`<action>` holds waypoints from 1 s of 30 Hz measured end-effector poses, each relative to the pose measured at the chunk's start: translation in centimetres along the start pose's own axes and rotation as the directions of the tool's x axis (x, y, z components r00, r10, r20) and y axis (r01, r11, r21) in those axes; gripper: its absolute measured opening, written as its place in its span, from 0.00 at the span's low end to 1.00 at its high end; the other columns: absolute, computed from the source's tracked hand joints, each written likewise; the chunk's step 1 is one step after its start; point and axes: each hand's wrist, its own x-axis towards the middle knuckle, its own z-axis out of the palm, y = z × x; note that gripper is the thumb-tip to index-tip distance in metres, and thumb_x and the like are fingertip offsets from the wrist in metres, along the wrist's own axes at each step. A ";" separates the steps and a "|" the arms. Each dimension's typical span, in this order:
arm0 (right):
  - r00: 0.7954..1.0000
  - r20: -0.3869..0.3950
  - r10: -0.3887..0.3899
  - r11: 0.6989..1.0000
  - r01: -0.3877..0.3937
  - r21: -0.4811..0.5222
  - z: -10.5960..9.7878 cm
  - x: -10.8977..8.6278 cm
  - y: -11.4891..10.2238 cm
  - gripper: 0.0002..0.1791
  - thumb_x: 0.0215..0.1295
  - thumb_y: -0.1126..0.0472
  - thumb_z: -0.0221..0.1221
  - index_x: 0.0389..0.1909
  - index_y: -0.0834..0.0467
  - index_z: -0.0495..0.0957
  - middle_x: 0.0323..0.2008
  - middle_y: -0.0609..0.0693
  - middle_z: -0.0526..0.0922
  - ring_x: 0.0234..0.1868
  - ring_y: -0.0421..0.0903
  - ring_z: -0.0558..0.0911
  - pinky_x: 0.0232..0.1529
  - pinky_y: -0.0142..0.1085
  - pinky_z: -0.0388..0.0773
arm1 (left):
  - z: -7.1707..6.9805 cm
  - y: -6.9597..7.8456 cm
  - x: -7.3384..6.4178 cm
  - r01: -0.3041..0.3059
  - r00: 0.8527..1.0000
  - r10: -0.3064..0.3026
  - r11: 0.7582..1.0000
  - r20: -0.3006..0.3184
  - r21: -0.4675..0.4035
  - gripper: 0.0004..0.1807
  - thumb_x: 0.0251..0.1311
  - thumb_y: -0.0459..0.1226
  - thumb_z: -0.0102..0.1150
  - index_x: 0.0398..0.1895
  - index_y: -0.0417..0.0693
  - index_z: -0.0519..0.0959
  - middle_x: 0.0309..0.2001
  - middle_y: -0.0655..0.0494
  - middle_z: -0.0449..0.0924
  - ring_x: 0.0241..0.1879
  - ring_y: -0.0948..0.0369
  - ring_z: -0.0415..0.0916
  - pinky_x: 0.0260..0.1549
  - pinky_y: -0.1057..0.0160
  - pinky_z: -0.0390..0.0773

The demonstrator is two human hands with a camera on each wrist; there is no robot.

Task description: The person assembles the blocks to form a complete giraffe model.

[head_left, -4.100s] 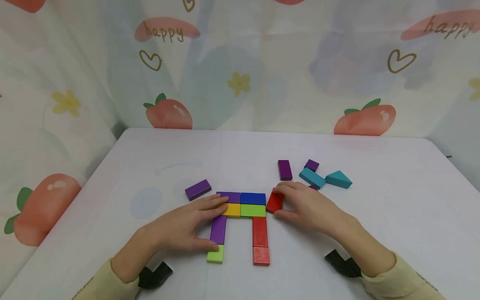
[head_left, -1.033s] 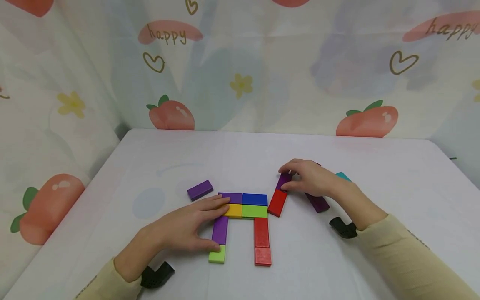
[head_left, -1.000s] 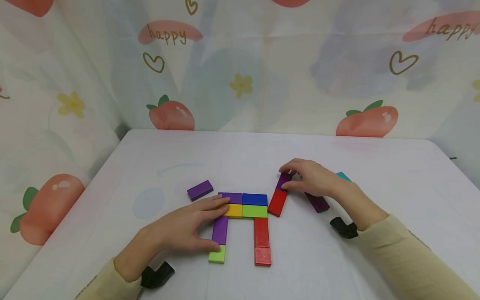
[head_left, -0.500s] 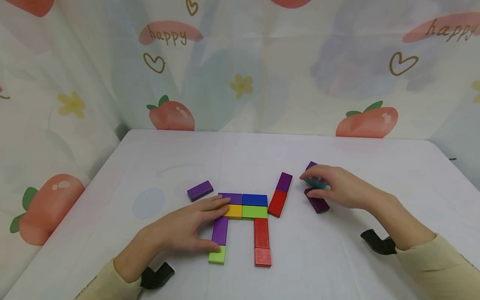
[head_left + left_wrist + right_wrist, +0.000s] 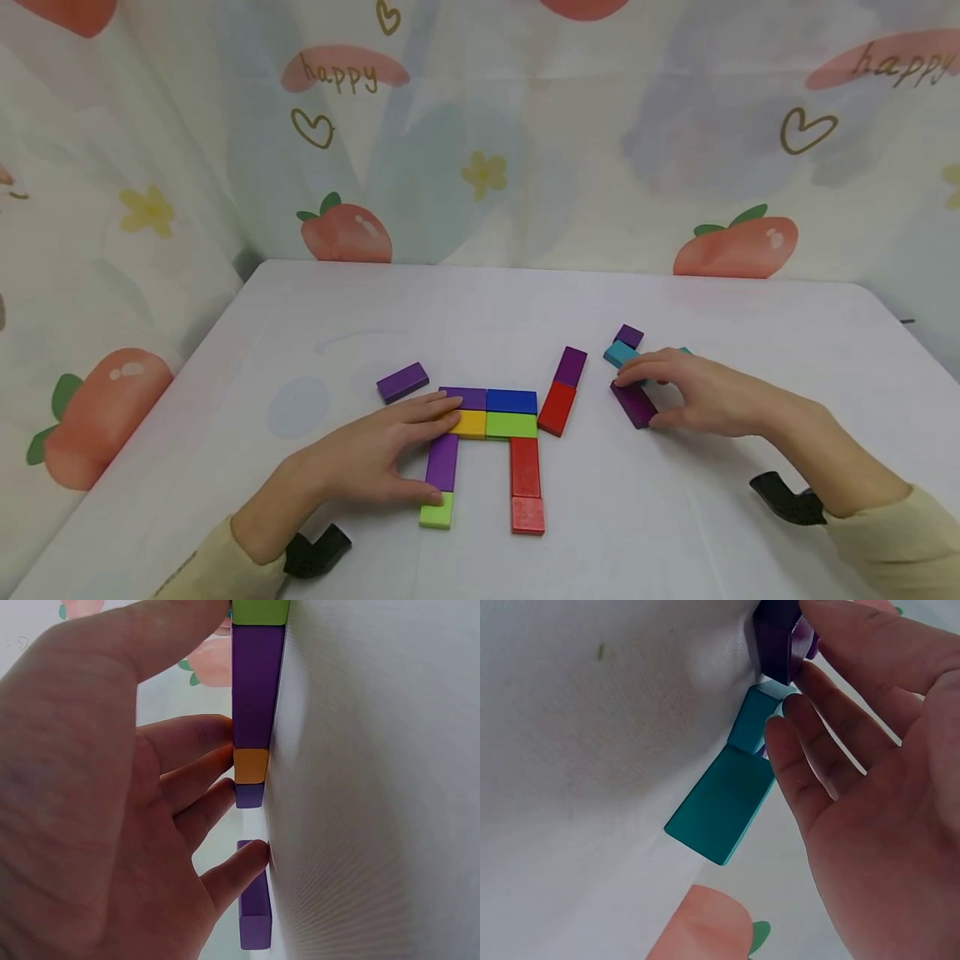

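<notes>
My left hand [image 5: 367, 454] lies over the left side of a flat block figure. Its fingertips rest on a purple block [image 5: 467, 397] and a yellow block [image 5: 472, 424], its thumb on a small lime block [image 5: 436, 516]. In the left wrist view those fingers reach the blocks' edge nearly straight. My right hand [image 5: 705, 396] pinches a dark purple block [image 5: 632, 406] between thumb and fingers at its two ends. Right behind those fingers lies a teal block [image 5: 619, 353]; the right wrist view shows a teal wedge [image 5: 721, 804] beside it.
The figure also has a blue block [image 5: 512, 402], a green block [image 5: 512, 425], red blocks [image 5: 525, 467] below, and a slanted red block [image 5: 557, 408] topped by a purple one [image 5: 572, 367]. A loose purple block [image 5: 402, 382] lies at left, a small purple one [image 5: 629, 336] at back right.
The right hand set a red block beside the figure, then a purple one above it. It has since moved right, onto another purple block. The left hand has stayed in place.
</notes>
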 end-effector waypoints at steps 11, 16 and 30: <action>0.999 -0.017 -0.031 0.999 0.031 -0.012 0.0 -0.2 0.3 0.26 0.57 0.62 0.74 0.57 0.52 0.81 0.60 0.51 0.77 0.62 0.57 0.72 0.57 0.56 0.77 | -0.1 0.1 0.3 0.000 1.000 0.000 1.000 0.004 0.004 0.48 0.56 0.63 0.65 0.78 0.56 0.63 0.79 0.69 0.49 0.78 0.63 0.40 0.71 0.50 0.57; 0.997 -0.070 -0.042 0.999 0.042 0.001 -0.3 0.4 0.0 0.25 0.57 0.60 0.74 0.57 0.54 0.81 0.59 0.54 0.78 0.60 0.58 0.75 0.54 0.56 0.79 | 0.0 0.1 0.2 -0.009 1.000 0.009 1.000 0.002 0.010 0.48 0.56 0.64 0.65 0.78 0.56 0.63 0.79 0.68 0.50 0.78 0.63 0.40 0.71 0.51 0.57; 0.977 -0.210 -0.028 0.999 0.037 0.039 -1.4 5.2 0.1 0.24 0.60 0.60 0.72 0.57 0.62 0.80 0.56 0.56 0.80 0.52 0.55 0.79 0.50 0.52 0.82 | 0.0 -0.1 0.0 -0.069 0.996 0.071 0.997 -0.047 0.028 0.43 0.61 0.59 0.64 0.76 0.54 0.66 0.79 0.64 0.52 0.78 0.61 0.42 0.72 0.50 0.56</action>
